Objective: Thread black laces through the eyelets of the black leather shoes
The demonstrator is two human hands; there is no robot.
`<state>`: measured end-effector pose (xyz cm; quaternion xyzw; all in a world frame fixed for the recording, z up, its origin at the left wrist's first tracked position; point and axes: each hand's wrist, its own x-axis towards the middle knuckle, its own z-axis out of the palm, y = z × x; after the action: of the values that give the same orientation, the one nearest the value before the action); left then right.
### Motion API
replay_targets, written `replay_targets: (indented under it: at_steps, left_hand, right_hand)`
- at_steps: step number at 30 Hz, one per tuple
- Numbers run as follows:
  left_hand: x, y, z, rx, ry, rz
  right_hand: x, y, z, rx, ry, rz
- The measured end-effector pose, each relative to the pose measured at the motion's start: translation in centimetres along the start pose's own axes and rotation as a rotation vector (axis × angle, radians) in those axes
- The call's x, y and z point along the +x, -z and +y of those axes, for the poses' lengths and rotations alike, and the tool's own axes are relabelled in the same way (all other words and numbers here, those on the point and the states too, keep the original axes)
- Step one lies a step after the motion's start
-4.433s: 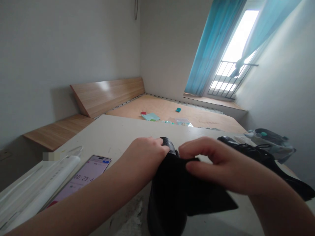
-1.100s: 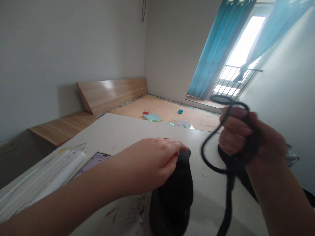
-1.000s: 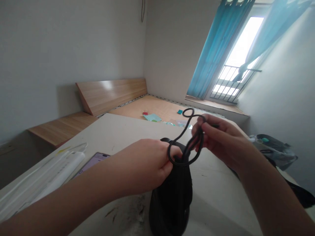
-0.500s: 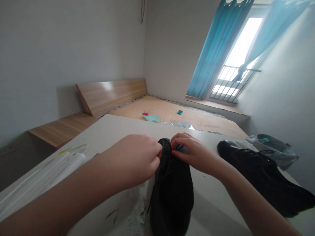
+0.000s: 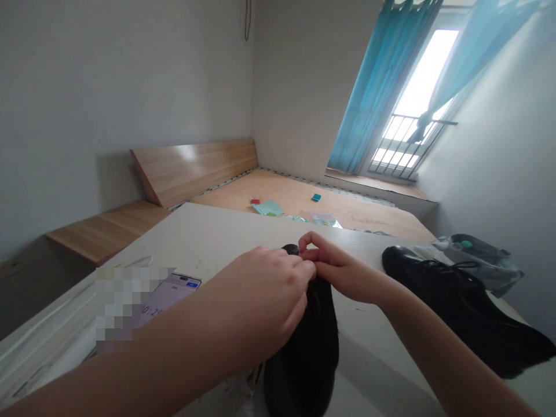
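A black lace-up shoe [image 5: 306, 359] stands on the white tabletop in front of me, its toe pointing away. My left hand [image 5: 273, 284] reaches across the front of the shoe with its fingers closed in a pinch. From the other side my right hand [image 5: 336, 263] meets it, thumb and fingers pinched together and the index finger bent. The fingertips touch or nearly touch over the lacing. A loop of black shoelace [image 5: 313, 298] shows just below them; the part between the fingers is hidden. The left hand covers much of the shoe's upper.
Another black laced shoe [image 5: 456, 307] lies at the right, with a clear plastic bag [image 5: 495, 269] behind it. On the left are a phone [image 5: 182, 286] and a white plastic-wrapped item [image 5: 52, 353]. A wooden bed board [image 5: 360, 217] with small items lies beyond the white table [image 5: 217, 223].
My left hand has moved right, across the shoe, to meet the right hand. The right index finger has lifted and bent. The phone at the left has come into view.
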<state>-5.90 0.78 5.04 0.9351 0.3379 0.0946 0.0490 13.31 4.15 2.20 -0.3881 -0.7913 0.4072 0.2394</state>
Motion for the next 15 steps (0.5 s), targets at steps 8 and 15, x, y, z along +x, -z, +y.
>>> replay_targets:
  at_steps: [8,15]
  left_hand:
    - [0.0,0.0,0.5,0.018,-0.003,-0.069]
    - [0.1,-1.1,0.2,0.013,-0.020,-0.118]
  right_hand:
    - [-1.8,2.1,-2.4,-0.219,0.068,0.537]
    - [-8.1,-6.5,-1.2,-0.642,0.402,0.818]
